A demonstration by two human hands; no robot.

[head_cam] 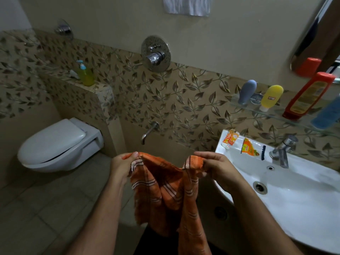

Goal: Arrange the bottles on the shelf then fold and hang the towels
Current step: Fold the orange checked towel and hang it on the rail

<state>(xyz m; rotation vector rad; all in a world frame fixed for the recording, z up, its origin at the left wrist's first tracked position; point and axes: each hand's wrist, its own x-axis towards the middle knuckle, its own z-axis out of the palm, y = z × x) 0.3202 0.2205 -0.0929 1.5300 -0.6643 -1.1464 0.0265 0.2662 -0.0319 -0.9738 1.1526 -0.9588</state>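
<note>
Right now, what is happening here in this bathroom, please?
A person holds an orange striped towel up in front of them, the left hand and the right hand each pinching a part of its top edge, so the rest hangs down loose, not yet folded. Four bottles already stand on the glass shelf above the sink. A white towel hangs high on the wall.
</note>
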